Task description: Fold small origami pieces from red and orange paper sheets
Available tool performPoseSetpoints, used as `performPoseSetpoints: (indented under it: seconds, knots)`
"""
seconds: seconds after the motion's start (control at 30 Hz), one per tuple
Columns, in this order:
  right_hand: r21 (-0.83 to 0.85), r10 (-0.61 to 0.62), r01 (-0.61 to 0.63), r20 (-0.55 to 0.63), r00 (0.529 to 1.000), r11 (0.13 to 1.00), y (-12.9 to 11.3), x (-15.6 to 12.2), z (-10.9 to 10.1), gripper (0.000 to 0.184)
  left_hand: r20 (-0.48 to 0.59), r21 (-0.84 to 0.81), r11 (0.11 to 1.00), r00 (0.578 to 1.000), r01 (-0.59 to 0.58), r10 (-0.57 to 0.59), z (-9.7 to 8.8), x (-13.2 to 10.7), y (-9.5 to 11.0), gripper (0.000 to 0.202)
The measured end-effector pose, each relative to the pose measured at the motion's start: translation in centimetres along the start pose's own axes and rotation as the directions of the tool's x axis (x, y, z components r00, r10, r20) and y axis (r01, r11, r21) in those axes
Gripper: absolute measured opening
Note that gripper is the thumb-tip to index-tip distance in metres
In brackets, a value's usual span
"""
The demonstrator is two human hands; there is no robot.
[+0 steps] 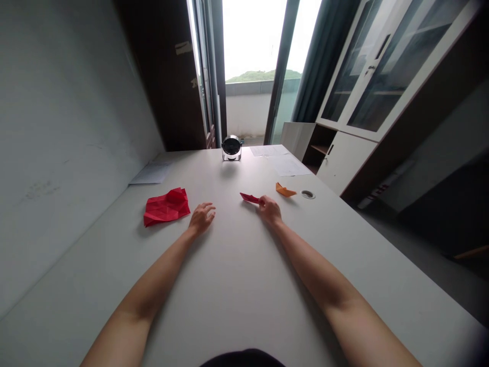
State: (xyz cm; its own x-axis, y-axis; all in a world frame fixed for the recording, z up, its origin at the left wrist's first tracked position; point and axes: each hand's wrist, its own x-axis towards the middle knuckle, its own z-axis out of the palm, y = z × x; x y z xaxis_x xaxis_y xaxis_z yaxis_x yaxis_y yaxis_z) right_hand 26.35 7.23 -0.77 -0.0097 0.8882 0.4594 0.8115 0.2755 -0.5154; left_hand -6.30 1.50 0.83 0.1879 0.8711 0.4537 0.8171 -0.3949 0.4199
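Observation:
My right hand point(270, 210) pinches one end of a folded red paper point(249, 198), a narrow pointed piece just above or on the white table. Its right end is hidden behind my fingers. To the left, my left hand point(202, 216) rests on the table with its fingers apart, holding nothing. A creased, partly unfolded red paper sheet point(167, 207) lies beside that hand, on its left. Just beyond my right hand sits an orange paper boat point(285, 190).
A roll of tape point(307, 194) lies right of the orange boat. A round black-and-silver device point(231, 148) stands at the far table edge. White paper sheets point(288, 166) lie at the back right, another sheet point(150, 173) at the left by the wall.

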Motion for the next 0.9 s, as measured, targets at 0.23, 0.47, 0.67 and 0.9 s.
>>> performPoseSetpoints:
  seconds: [0.23,0.47,0.67,0.9]
  knots:
    - [0.180,-0.287,0.261,0.138,0.948,0.948,-5.3,-2.7,1.7,0.015,-0.046,-0.108,0.994,0.999,-0.007,0.002,0.4,0.2,3.1,0.020]
    - [0.224,-0.423,0.381,0.185,0.887,0.897,-6.5,-3.2,0.8,0.017,-0.042,-0.033,0.999,0.999,0.019,-0.021,-0.4,-1.3,3.8,0.013]
    - [0.201,-0.457,0.421,0.182,0.871,0.884,-7.2,-3.5,0.0,0.014,-0.035,-0.026,0.999,0.999,0.025,-0.026,-1.2,-1.5,4.0,0.015]
    - [0.189,-0.470,0.438,0.180,0.864,0.879,-7.6,-3.7,-0.3,0.014,0.036,-0.030,0.999,0.999,-0.019,0.020,-1.3,-1.6,4.0,0.013]
